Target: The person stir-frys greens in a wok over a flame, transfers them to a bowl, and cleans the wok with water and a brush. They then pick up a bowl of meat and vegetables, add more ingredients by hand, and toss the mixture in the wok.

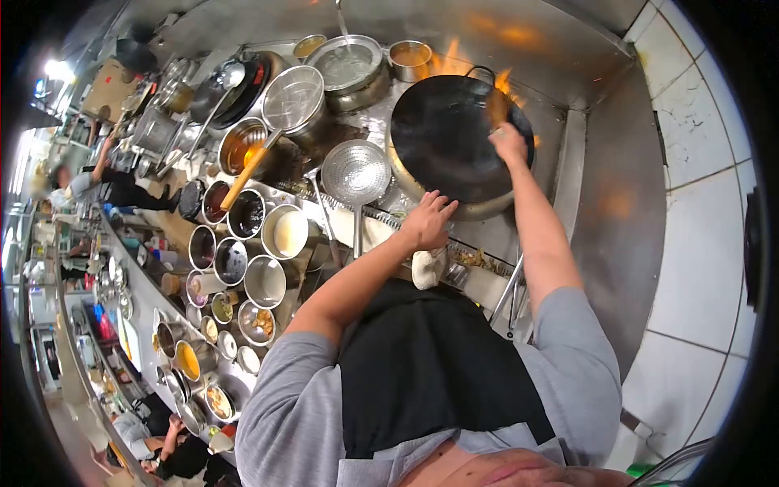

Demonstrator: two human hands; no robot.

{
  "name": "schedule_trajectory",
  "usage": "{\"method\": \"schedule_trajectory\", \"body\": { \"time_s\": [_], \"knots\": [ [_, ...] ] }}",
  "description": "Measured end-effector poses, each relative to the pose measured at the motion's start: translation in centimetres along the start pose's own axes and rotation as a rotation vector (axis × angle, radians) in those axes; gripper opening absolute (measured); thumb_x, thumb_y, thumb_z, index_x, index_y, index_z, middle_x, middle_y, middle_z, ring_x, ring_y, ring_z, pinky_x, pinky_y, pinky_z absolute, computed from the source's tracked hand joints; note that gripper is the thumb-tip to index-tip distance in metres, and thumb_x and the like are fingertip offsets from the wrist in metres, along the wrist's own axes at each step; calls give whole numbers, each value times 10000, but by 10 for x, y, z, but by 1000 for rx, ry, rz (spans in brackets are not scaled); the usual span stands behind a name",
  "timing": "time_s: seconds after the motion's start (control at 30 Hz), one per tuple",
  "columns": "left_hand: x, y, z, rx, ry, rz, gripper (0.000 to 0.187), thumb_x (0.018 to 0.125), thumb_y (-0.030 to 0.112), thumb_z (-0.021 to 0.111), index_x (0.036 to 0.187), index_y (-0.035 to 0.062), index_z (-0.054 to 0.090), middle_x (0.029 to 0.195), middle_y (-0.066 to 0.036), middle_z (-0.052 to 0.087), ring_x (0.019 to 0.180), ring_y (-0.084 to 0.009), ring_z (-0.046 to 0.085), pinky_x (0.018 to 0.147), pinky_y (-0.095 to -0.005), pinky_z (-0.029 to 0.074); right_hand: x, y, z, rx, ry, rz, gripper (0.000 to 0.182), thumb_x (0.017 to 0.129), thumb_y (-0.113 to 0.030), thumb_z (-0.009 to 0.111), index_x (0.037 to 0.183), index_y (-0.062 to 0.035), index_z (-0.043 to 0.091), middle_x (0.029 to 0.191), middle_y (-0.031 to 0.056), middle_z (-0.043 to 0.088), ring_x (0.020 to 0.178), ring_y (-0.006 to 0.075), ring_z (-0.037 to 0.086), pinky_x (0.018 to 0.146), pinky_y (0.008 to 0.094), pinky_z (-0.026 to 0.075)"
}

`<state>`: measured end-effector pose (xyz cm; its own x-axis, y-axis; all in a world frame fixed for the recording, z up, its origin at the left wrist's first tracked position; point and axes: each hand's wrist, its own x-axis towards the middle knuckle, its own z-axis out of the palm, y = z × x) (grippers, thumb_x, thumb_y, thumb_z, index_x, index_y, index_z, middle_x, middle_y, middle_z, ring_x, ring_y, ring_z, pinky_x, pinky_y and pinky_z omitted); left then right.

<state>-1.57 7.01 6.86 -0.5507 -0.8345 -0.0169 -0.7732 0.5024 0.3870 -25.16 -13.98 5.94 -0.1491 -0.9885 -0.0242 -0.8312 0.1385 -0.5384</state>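
A large black wok [454, 138] sits on the burner, with flames rising behind its far rim. At its right side my right hand [509, 144] is closed around a brown wok brush [497, 107], whose bristles reach over the wok's inner wall. My left hand [430, 221] is at the near-left rim, fingers stretched out and slightly apart; whether it presses on the metal is hard to make out. Just below that hand is a bunched white cloth [428, 269]. A perforated ladle strainer [355, 172] lies left of the wok.
Left of the wok stand a pot of water [347, 69] and a mesh strainer [293, 97] with a wooden handle. Several sauce and seasoning containers [264, 282] fill the counter further left. A steel wall [617, 195] borders the right. Co-workers [81, 187] stand in the background.
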Motion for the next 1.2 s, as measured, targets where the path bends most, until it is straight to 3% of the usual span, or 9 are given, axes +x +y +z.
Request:
{"method": "schedule_trajectory", "body": {
  "time_s": [0.07,0.2,0.33,0.4,0.53,0.7,0.93,1.07,1.2],
  "knots": [
    [0,-2,0,1,2,-9,771,730,218,701,1425,67,401,1366,-199,444,1359,-415,321,1155,-493,252,-6,-23,49,264,-320,-21,526,758,-304,761,1254,-209,617,881,62,689,623,148,633,457,309,514],
    [-1,-3,4,-12,-3,-5,770,731,215,700,1430,94,402,1368,-194,446,1367,-421,310,1158,-490,248,-60,-82,47,498,-640,-217,502,807,-233,728,1284,-149,598,740,36,626,534,110,562,416,283,453],
    [1,-3,6,-19,-40,-45,758,743,214,690,1433,98,399,1404,-195,423,1385,-421,282,1174,-483,219,-42,-4,-16,289,-1023,-209,523,785,-248,722,1285,-150,603,810,79,668,604,139,616,514,322,504],
    [2,-3,6,-35,-46,-29,751,752,219,682,1436,98,396,1413,-195,416,1394,-421,266,1180,-481,206,-51,24,-56,-286,-337,-151,488,800,-222,674,1281,-184,601,1017,135,702,1004,339,651,890,434,502],
    [3,-3,5,-31,-61,-58,770,757,256,684,1448,97,384,1461,-198,372,1411,-426,232,1182,-479,198,-90,79,-58,10,483,-42,495,865,-208,627,1340,-112,531,1279,221,575,1176,376,551,1006,420,433],
    [-50,19,-11,-148,-49,-64,788,768,311,698,1453,88,380,1545,-214,253,1427,-428,205,1162,-469,233,-221,105,7,408,315,40,550,883,-213,637,1367,-11,473,1333,231,537,1236,360,514,1042,402,388],
    [-199,-12,-5,-703,-298,-278,620,832,262,671,1392,73,482,1333,-175,562,1214,-307,560,1002,-367,457,-341,85,59,-54,-124,116,496,880,-251,621,1321,-40,534,1351,193,509,1230,363,492,1029,440,394],
    [-253,-27,1,-1023,-25,-354,595,863,168,656,1407,40,453,1346,-143,557,1197,-214,560,1004,-332,462,-331,39,64,-75,17,-321,452,877,-242,621,1273,-29,573,1350,198,515,1230,375,493,1027,438,401],
    [-336,-37,-7,-1038,441,-475,525,860,162,663,1349,41,517,1216,-144,635,1047,-185,629,893,-322,521,-342,-92,92,338,-609,-339,481,889,-150,642,1334,-6,528,1298,182,580,1074,235,625,925,330,485]
  ]
}}
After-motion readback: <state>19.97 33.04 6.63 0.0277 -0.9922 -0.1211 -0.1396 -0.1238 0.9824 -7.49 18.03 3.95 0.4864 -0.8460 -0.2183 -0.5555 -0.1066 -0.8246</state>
